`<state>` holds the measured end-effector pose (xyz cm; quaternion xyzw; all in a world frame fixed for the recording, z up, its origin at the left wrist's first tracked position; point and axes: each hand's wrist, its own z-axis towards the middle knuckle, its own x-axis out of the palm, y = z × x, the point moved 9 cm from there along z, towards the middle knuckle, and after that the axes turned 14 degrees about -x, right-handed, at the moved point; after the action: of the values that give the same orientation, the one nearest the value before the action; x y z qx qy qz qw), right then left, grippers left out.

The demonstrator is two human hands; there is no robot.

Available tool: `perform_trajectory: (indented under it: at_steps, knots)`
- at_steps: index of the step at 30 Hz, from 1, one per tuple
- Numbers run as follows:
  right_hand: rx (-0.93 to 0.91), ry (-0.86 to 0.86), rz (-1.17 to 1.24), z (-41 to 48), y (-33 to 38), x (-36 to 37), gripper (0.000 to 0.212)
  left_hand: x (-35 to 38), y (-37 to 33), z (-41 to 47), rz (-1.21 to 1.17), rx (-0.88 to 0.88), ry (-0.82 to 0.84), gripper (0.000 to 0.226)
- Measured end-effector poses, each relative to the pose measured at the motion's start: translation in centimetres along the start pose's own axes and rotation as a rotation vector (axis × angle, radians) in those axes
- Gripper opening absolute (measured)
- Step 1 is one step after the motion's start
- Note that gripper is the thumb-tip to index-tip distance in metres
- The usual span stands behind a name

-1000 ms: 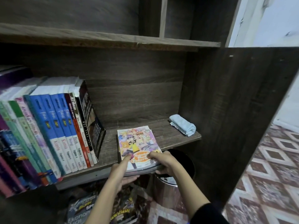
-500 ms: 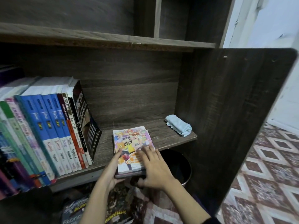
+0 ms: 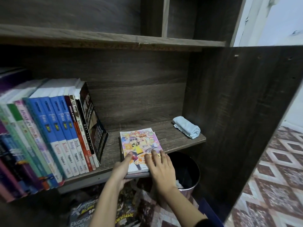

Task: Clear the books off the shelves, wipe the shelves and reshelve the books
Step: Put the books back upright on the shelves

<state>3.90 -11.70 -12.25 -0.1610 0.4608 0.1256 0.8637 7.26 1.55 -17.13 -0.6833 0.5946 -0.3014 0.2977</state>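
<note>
A small stack of comic books (image 3: 140, 143) with a bright cartoon cover lies flat on the dark wood shelf (image 3: 177, 141), its near end over the shelf's front edge. My left hand (image 3: 122, 169) grips the stack's near left corner, thumb on the cover and fingers underneath. My right hand (image 3: 159, 167) lies flat on the cover's near right part with straight fingers. A row of upright textbooks (image 3: 54, 136) fills the shelf's left side. A folded light blue cloth (image 3: 186, 129) rests at the shelf's right end.
A dark round bin (image 3: 190, 172) stands below the shelf's right end. Magazines (image 3: 85, 213) lie on the floor beneath the shelf. The cabinet's side panel (image 3: 237, 120) walls off the right. Patterned floor (image 3: 278, 185) shows at the far right.
The comic stack has slid further onto the shelf. My right hand moved from gripping its near edge to lying flat on the cover. The view shifted slightly.
</note>
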Motion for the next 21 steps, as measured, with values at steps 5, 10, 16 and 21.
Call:
perform_trajectory:
  at_steps: [5, 10, 16, 21]
  knots:
    - [-0.026, -0.13, 0.052, 0.5, -0.5, -1.7, 0.035, -0.2, -1.2, -0.5, 0.04, 0.068, -0.074, 0.051]
    - [-0.046, -0.36, 0.106, 0.9, -1.4, -5.6, 0.042, 0.3, -5.0, -4.4, 0.07, 0.246, -0.125, 0.047]
    - [0.153, -0.572, 0.315, 1.2, -3.8, -8.6, 0.054, 1.4, -6.5, -6.1, -0.063, 0.254, 0.093, 0.053]
    - [0.618, -0.638, 0.837, 0.3, -5.7, -6.4, 0.036, 1.0, -3.9, -3.3, -0.089, 0.097, 0.063, 0.041]
